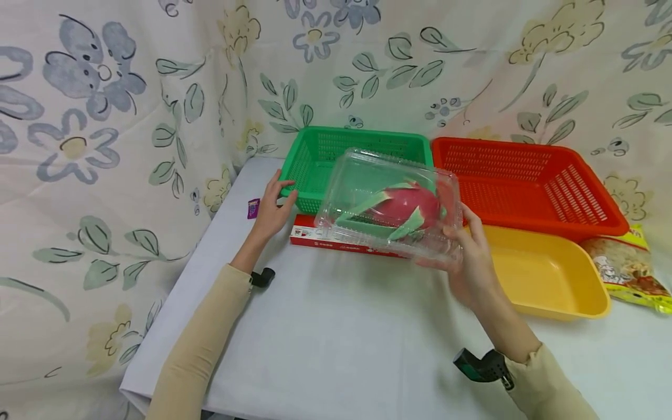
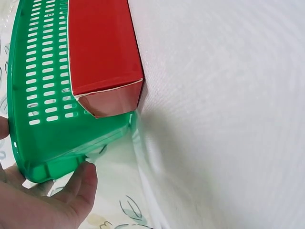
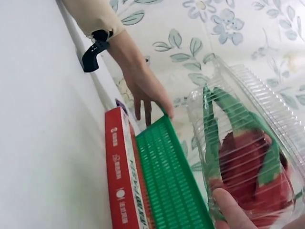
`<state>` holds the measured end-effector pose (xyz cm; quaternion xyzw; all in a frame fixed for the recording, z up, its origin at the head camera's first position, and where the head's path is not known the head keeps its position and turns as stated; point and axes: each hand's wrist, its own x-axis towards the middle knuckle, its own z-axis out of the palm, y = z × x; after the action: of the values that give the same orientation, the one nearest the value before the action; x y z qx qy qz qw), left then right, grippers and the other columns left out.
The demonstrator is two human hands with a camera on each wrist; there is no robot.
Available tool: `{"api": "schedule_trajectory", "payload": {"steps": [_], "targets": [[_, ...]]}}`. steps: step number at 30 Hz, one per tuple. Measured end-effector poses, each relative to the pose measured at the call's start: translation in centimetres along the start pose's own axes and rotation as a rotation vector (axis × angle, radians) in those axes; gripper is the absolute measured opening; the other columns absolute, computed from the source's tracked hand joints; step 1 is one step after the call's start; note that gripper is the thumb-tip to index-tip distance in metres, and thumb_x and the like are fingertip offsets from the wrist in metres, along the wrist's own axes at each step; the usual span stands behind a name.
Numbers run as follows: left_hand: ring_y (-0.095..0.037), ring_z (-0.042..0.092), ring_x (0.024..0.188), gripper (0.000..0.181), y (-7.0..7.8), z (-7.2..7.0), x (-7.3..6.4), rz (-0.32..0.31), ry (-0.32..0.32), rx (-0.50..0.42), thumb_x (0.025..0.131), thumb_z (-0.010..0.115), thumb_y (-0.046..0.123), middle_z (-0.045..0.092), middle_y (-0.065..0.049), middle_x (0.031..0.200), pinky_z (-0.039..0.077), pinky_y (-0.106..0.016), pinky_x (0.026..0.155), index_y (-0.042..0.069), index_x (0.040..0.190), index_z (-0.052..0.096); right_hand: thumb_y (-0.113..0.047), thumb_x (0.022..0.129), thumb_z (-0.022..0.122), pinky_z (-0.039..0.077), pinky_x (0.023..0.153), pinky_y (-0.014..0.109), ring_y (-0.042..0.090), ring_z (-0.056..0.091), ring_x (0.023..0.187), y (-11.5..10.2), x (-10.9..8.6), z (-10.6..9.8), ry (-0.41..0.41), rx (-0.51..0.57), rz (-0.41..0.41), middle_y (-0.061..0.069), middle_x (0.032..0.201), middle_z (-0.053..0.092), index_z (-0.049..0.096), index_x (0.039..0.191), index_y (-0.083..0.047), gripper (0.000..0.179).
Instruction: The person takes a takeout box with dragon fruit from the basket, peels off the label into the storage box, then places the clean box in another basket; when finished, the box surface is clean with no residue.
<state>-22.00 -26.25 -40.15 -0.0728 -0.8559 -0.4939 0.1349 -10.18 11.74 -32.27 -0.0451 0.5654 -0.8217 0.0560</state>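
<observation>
My right hand (image 1: pixel 469 262) grips the right end of a clear plastic clamshell box (image 1: pixel 336 192), lifted and tilted above the table. Inside the box lies a pink dragon fruit (image 1: pixel 412 204) with green scales, also visible through the ribbed plastic in the right wrist view. My left hand (image 1: pixel 273 210) holds the near left corner of the green basket (image 1: pixel 301 157), thumb and fingers about its rim. In the left wrist view those fingers (image 2: pixel 85 188) touch the corner from outside. The box hides part of the basket's inside.
A long red box (image 1: pixel 325 238) lies against the green basket's front. To the right are a red basket (image 1: pixel 525 224), a yellow tray (image 1: pixel 551 274) and a yellow-edged food packet (image 1: pixel 625 262). A small purple packet (image 1: pixel 254 208) lies left of my left hand. Floral cloth hangs behind.
</observation>
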Motion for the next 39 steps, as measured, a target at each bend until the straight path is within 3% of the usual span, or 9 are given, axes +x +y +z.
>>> {"api": "schedule_trajectory", "payload": {"steps": [6,13,19,26,30,34,39], "targets": [[-0.035,0.042,0.135,0.041,-0.1,0.0,0.0,0.010,0.006,0.002,0.102,0.052,0.027,0.015,-0.009,0.164,0.047,-0.053,0.098,0.003,0.135,0.052,-0.018,0.101,0.048,0.057,0.076,0.045,0.026,0.053,0.118,-0.8,1.0,0.3,0.011,-0.041,0.002,0.006,0.140,0.037,0.022,0.150,-0.022,0.056],[-0.032,0.040,0.137,0.041,-0.2,0.1,-0.1,0.003,0.007,0.017,0.102,0.051,0.028,0.015,-0.006,0.164,0.049,-0.051,0.096,0.005,0.136,0.052,-0.023,0.101,0.051,0.058,0.078,0.040,0.026,0.044,0.124,-1.2,2.9,0.6,0.064,-0.060,0.049,0.005,0.141,0.036,0.020,0.154,-0.024,0.061],[-0.033,0.045,0.132,0.040,-0.3,0.0,-0.1,0.004,0.005,0.012,0.102,0.052,0.029,0.015,-0.006,0.164,0.049,-0.051,0.096,0.007,0.135,0.053,-0.023,0.099,0.054,0.058,0.075,0.044,0.031,0.043,0.122,-1.1,4.9,1.0,0.096,-0.062,0.057,0.007,0.136,0.040,0.027,0.151,-0.027,0.059],[-0.033,0.047,0.130,0.040,-0.3,0.1,0.0,0.003,0.003,0.005,0.102,0.051,0.030,0.015,-0.007,0.164,0.049,-0.051,0.096,0.008,0.136,0.053,-0.025,0.099,0.055,0.059,0.073,0.042,0.029,0.058,0.105,-1.2,7.0,1.7,0.117,-0.089,0.075,0.007,0.139,0.040,0.027,0.152,-0.028,0.061],[-0.032,0.047,0.130,0.040,-0.2,0.1,0.0,-0.002,-0.001,0.006,0.102,0.051,0.029,0.014,-0.003,0.164,0.049,-0.050,0.096,0.009,0.136,0.052,-0.027,0.099,0.055,0.058,0.074,0.043,0.034,0.056,0.110,-1.4,8.2,2.0,0.118,-0.119,0.084,0.007,0.139,0.040,0.026,0.153,-0.028,0.061],[-0.033,0.049,0.128,0.039,-0.3,0.1,0.0,-0.002,0.002,0.007,0.102,0.051,0.028,0.015,-0.007,0.164,0.050,-0.050,0.095,0.008,0.136,0.052,-0.028,0.099,0.055,0.057,0.077,0.046,0.036,0.051,0.116,-1.6,9.3,2.1,0.127,-0.136,0.104,0.006,0.137,0.039,0.025,0.153,-0.027,0.062],[-0.033,0.047,0.128,0.039,-0.2,0.0,0.0,-0.010,0.001,0.009,0.102,0.051,0.029,0.015,-0.008,0.164,0.050,-0.050,0.095,0.009,0.136,0.052,-0.029,0.099,0.052,0.057,0.078,0.046,0.035,0.054,0.115,-1.7,10.5,2.3,0.144,-0.173,0.137,0.006,0.131,0.042,0.023,0.154,-0.023,0.062]]}}
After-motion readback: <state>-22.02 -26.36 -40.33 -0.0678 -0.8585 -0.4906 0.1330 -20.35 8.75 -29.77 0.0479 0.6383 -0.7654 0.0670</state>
